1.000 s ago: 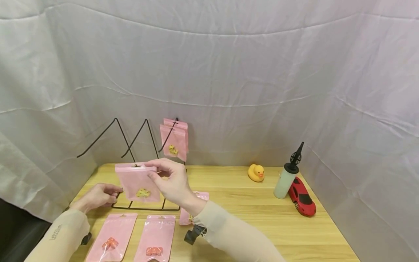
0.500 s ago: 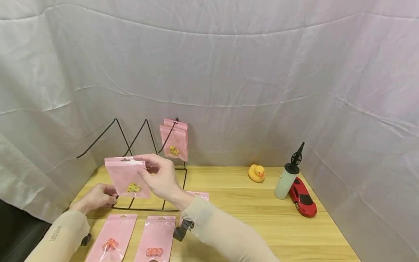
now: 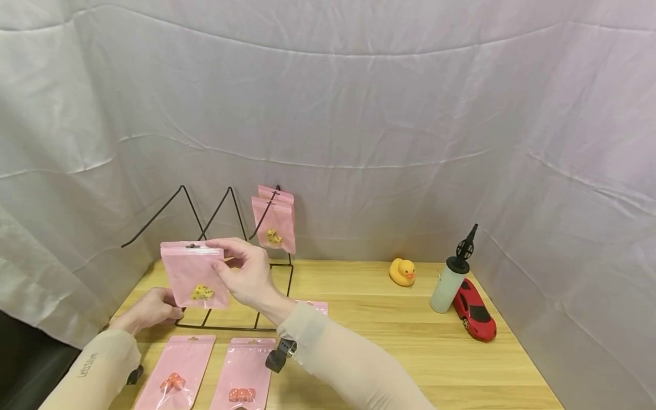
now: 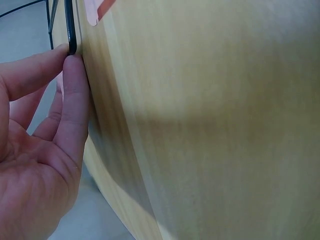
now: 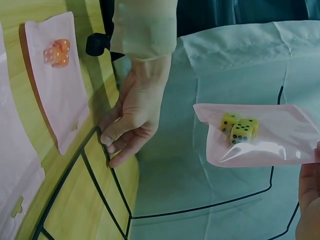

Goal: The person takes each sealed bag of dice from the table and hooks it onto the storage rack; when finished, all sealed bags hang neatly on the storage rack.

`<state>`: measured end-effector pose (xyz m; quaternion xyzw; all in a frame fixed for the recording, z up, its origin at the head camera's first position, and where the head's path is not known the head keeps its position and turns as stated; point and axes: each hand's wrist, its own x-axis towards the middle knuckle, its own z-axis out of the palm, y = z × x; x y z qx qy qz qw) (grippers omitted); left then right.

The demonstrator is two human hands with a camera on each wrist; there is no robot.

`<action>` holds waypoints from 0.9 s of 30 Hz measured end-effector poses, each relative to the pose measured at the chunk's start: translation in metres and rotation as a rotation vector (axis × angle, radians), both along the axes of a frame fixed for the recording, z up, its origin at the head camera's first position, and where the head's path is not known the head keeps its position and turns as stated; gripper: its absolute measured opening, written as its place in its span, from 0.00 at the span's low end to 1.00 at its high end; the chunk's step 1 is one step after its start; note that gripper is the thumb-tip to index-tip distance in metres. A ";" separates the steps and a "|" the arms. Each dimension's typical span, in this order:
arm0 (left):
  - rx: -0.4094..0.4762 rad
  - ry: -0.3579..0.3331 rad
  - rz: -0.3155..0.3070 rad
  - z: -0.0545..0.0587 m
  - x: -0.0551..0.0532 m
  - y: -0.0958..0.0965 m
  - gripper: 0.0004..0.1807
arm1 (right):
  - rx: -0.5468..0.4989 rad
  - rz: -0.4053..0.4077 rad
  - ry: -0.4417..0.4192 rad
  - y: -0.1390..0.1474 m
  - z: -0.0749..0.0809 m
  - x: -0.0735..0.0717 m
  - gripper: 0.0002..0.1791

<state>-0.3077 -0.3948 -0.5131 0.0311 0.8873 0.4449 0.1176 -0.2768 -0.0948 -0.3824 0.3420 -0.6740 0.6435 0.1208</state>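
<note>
My right hand [image 3: 246, 273] pinches the upper right edge of a pink zip bag [image 3: 179, 273] with yellow dice [image 5: 243, 129] inside. The bag hangs in front of the black wire rack [image 3: 236, 328]. Its hang hole lines up with the tip of the middle hook; I cannot tell whether the hook passes through. My left hand [image 3: 150, 310] pinches the rack's front left base corner between thumb and fingers, seen closely in the left wrist view. Two pink bags [image 3: 282, 210], the front one with yellow dice, hang on the rack's right hook.
On the table [image 3: 369, 353] lie two pink bags with red dice, the left bag [image 3: 187, 353] and the right bag [image 3: 246, 364]. Another pink bag [image 3: 318, 307] is mostly behind my right forearm. A yellow duck [image 3: 402, 271], a hand pump [image 3: 445, 290] and a red toy car [image 3: 475, 313] stand right.
My right hand has moved the bag to the left and slightly up, to the middle hook's tip. My left hand has stayed on the rack's corner.
</note>
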 end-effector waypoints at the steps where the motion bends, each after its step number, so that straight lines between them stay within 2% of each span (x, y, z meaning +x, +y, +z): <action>1: 0.004 -0.001 -0.004 0.000 0.000 0.000 0.14 | -0.003 -0.005 0.003 0.000 0.000 -0.001 0.20; 9: -0.027 0.003 -0.012 0.001 0.001 -0.002 0.28 | -0.005 -0.057 -0.009 -0.002 -0.003 -0.010 0.20; 17: -0.028 0.003 -0.027 0.001 0.001 -0.002 0.28 | 0.010 -0.124 0.021 -0.004 -0.006 -0.023 0.25; 22: -0.017 -0.008 -0.023 0.002 0.001 -0.002 0.28 | 0.013 -0.132 -0.010 -0.005 -0.008 -0.031 0.30; 27: -0.028 -0.008 -0.019 0.001 -0.002 -0.003 0.28 | 0.000 -0.146 0.009 -0.006 -0.009 -0.040 0.32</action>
